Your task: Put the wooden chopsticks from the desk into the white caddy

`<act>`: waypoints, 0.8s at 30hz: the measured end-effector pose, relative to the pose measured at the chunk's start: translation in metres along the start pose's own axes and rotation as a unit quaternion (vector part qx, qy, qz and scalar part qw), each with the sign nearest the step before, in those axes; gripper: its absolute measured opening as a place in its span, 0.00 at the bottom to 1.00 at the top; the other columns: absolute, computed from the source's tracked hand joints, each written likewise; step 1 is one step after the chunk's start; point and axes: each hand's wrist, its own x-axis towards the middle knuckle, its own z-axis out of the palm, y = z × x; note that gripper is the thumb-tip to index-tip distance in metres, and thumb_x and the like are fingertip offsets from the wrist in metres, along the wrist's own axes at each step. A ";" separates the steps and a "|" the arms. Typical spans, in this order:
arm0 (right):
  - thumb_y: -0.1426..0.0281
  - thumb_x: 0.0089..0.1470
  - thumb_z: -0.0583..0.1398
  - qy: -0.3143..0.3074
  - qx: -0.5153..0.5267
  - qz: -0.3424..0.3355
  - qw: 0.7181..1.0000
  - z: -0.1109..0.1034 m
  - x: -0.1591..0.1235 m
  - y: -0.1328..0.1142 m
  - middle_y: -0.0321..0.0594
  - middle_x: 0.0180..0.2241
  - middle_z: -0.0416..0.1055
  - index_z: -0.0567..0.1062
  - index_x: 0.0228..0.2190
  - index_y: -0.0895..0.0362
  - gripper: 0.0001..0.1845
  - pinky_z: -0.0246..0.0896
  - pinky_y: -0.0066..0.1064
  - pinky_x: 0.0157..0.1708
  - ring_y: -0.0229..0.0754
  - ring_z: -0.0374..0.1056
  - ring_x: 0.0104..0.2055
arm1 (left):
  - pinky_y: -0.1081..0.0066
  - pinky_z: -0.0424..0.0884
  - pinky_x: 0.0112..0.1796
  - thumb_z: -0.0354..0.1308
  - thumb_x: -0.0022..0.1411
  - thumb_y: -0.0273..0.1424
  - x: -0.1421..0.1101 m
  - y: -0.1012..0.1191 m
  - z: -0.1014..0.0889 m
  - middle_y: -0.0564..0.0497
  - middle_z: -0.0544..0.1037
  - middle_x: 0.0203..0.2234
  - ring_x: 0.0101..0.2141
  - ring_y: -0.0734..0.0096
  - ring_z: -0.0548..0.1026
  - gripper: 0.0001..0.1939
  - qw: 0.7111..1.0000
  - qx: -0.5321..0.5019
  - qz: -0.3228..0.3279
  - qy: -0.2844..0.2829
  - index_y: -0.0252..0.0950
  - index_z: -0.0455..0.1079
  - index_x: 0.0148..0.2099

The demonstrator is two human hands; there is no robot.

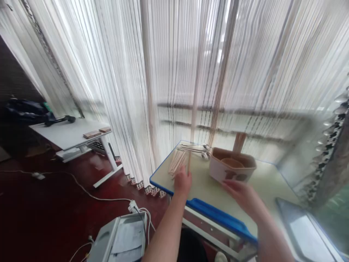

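Note:
My left hand (pixel 182 183) is closed around a thin wooden stick (pixel 188 162) that stands up from its fingers, beside a pile of several wooden sticks (pixel 176 162) on the blue-edged table (pixel 215 214). My right hand (pixel 240 194) reaches toward a white and brown compartment box (pixel 231 165), fingers stretched out, just short of its near wall. Wooden pieces stand up at the back of the box. Metal spoons (pixel 195 148) lie at the table's far edge. The picture is smeared by motion.
String curtains (pixel 174 72) hang right behind the table. A white desk (pixel 68 133) stands at the left over a dark red floor with white cables (pixel 81 187). A grey device (pixel 120 238) sits below me. A laptop-like object (pixel 308 229) lies at the right.

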 end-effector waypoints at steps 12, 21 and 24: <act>0.66 0.50 0.54 0.091 -0.034 -0.031 0.995 0.106 0.011 0.026 0.47 0.41 0.74 0.77 0.40 0.59 0.18 0.60 0.36 0.47 0.46 0.68 0.44 | 0.65 0.64 0.45 0.41 0.61 0.20 -0.017 0.014 -0.011 0.37 0.70 0.46 0.48 0.59 0.67 0.18 0.975 0.156 0.043 -0.150 0.31 0.66 0.50; 0.66 0.50 0.52 0.156 -0.044 0.055 0.985 0.100 0.010 0.028 0.44 0.39 0.75 0.76 0.40 0.57 0.19 0.61 0.33 0.41 0.46 0.69 0.41 | 0.62 0.68 0.42 0.41 0.60 0.20 -0.045 0.016 -0.039 0.34 0.73 0.42 0.46 0.57 0.70 0.18 0.960 0.180 0.011 -0.214 0.30 0.71 0.44; 0.66 0.50 0.52 0.156 -0.042 0.064 0.985 0.101 0.010 0.026 0.43 0.39 0.75 0.76 0.40 0.57 0.18 0.61 0.32 0.40 0.45 0.69 0.40 | 0.63 0.70 0.39 0.47 0.58 0.22 -0.040 0.017 -0.050 0.33 0.75 0.40 0.43 0.55 0.73 0.15 0.943 0.188 -0.006 -0.273 0.28 0.72 0.43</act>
